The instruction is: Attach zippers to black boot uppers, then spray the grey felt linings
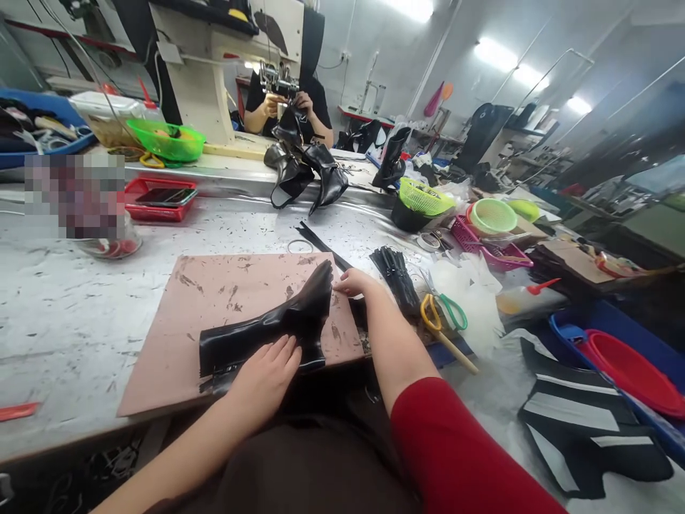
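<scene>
A glossy black boot upper (pixel 267 330) lies flat on a pink work board (pixel 225 285). My left hand (pixel 265 375) rests flat on its near edge, fingers stretched out together. My right hand (pixel 356 282), on a red-sleeved arm, touches the board by the upper's pointed far end; its fingers are curled and pressed together, and what they pinch is hidden. A bundle of black zippers (pixel 397 278) lies just right of that hand, with a long black strip (pixel 321 246) behind it.
Yellow-and-green scissors (pixel 444 313) and a wooden-handled tool lie right of the board. Finished black boots (pixel 307 175) stand farther back, where another person works at a sewing machine (pixel 275 78). Green and pink baskets (pixel 489 214), a red tray with a phone (pixel 160 198), red basin (pixel 631 371).
</scene>
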Tool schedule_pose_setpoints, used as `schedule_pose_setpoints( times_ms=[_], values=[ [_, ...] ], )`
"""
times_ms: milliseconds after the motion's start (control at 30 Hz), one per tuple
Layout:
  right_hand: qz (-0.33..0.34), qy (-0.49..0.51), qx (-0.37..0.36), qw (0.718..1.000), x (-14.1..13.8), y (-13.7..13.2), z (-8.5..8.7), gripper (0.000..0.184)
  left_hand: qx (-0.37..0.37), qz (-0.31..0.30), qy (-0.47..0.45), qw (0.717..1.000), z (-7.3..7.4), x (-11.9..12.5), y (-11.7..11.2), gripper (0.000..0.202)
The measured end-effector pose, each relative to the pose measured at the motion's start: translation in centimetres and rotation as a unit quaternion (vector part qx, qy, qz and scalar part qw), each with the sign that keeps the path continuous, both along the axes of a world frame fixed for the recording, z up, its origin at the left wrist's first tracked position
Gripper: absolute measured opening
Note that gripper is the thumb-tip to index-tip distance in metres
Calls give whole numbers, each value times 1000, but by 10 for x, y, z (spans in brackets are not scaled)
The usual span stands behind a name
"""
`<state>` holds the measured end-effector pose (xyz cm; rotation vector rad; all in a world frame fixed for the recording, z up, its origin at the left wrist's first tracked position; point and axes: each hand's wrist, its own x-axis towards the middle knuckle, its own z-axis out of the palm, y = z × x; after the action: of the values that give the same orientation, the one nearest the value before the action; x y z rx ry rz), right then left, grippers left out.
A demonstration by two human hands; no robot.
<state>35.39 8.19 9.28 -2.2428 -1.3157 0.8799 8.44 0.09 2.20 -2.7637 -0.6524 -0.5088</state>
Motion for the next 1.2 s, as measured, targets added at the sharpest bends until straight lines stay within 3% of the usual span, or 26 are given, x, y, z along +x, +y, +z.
schedule_pose_setpoints(
  times_ms=[133,267,367,467,600,667,767,867,1033,1200],
  values=[
    [-27,19,44,999,-4,-2,2,21,-14,15,-18,1000,10,5,-1,30],
    [-79,-17,177,981,-6,-27,17,16,-29,15,-62,998,16,-15,-11,40],
    [-116,-44,328,936,-14,-60,19,17,-3,9,-122,992,15,-47,-22,30],
    [-101,-32,443,890,-30,-92,1,24,10,23,-172,985,11,-73,-34,21],
    [-42,-29,409,911,-47,-119,-35,23,5,34,-168,985,1,-80,-40,24],
    [3,-78,389,918,-51,-129,-44,24,0,48,-145,988,-4,-77,-40,27],
    [17,-124,446,886,-63,-145,-39,31,-15,70,-120,990,-12,-72,-40,29],
    [25,-76,490,868,-91,-154,-27,30,-33,79,-116,990,-20,-72,-41,30],
    [224,69,337,912,-147,-129,-30,22,-44,70,-105,991,-28,-71,-38,30],
    [255,59,261,929,-163,-106,-46,20,-52,60,-64,995,-24,-71,-33,31]
  ],
)
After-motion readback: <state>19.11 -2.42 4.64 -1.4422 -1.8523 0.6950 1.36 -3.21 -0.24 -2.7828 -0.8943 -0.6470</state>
